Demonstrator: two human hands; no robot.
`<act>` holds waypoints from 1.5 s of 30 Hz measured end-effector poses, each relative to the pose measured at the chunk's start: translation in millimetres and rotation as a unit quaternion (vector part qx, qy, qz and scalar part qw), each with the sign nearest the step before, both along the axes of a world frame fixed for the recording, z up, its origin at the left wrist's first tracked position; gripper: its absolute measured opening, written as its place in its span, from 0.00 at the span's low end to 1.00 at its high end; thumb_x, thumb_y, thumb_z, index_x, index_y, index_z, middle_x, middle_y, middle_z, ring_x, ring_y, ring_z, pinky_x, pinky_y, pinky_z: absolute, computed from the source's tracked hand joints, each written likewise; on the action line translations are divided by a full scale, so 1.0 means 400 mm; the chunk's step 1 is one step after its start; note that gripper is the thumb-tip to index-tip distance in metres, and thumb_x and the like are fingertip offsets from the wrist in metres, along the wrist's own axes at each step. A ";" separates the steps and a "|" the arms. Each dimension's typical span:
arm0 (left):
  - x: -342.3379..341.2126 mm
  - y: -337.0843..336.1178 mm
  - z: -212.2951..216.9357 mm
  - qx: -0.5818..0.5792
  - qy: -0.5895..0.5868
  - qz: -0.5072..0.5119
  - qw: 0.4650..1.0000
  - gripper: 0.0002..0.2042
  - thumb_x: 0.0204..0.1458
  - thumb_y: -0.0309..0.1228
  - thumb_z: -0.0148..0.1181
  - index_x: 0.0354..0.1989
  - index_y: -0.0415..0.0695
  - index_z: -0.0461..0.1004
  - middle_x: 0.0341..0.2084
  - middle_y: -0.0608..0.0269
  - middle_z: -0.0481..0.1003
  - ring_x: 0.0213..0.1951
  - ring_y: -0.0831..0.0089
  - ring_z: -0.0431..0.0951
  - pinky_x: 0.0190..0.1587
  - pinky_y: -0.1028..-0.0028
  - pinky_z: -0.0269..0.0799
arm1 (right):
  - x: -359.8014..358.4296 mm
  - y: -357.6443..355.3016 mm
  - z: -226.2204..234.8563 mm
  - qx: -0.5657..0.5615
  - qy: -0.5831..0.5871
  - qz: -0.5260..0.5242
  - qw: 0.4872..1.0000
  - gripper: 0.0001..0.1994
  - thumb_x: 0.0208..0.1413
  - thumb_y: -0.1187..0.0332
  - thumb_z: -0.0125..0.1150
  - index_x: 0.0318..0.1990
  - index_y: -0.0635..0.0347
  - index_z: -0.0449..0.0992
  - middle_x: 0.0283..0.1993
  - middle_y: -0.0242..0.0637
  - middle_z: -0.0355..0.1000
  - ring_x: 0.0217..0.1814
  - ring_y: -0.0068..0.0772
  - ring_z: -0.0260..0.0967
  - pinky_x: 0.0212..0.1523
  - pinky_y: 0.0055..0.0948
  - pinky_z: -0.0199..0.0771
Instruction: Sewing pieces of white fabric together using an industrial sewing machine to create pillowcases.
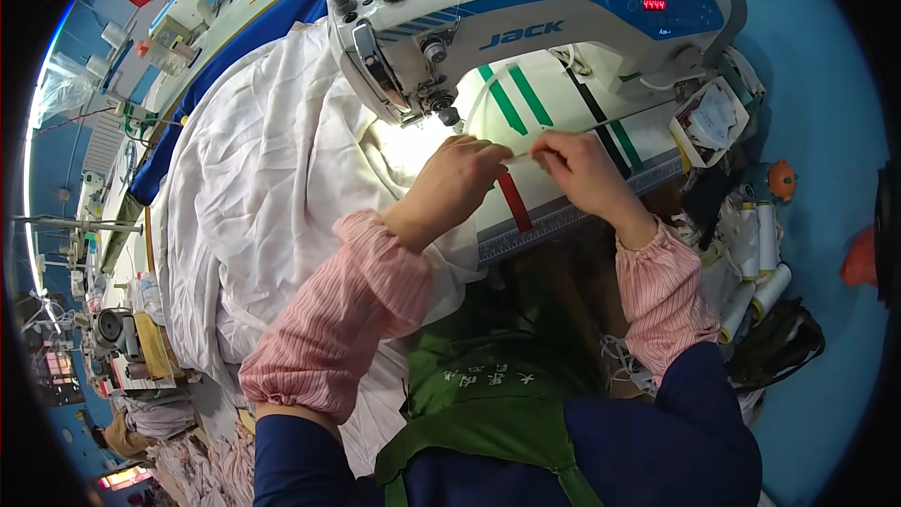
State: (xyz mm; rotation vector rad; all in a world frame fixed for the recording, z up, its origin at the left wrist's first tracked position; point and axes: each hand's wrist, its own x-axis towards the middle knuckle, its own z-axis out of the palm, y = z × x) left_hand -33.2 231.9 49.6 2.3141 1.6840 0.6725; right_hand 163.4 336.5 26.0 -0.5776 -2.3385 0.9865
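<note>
Both my hands are in front of the sewing machine's needle area (pixel 449 115), over the pale work table (pixel 554 108). My left hand (pixel 452 180) is closed, its fingertips pinched on a thin whitish strip (pixel 519 159). The strip spans the short gap to my right hand (pixel 587 176), whose thumb and forefinger also close on it. Whether it is thread or narrow tape is too small to tell. White fabric (pixel 253 188) lies heaped left of my left hand and runs under the brightly lit needle. A white and blue sewing machine (pixel 582 26) stands just beyond my hands.
Red tape (pixel 514 202) and green tape (pixel 504 100) mark the table. A ruler strip (pixel 526 240) runs along its front edge. At right are a small box with scraps (pixel 710 122) and several thread cones (pixel 771 291). Another machine (pixel 202 0) stands far left.
</note>
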 end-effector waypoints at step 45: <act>-0.221 -0.058 -0.070 -0.057 -0.108 0.359 0.925 0.08 0.48 0.31 0.63 0.27 0.39 0.77 0.27 0.48 0.78 0.32 0.52 0.79 0.37 0.60 0.72 | -0.221 -0.078 -0.089 0.253 -0.072 -0.219 0.939 0.16 0.57 0.67 0.59 0.48 0.69 0.75 0.53 0.49 0.73 0.60 0.47 0.69 0.61 0.39 0.67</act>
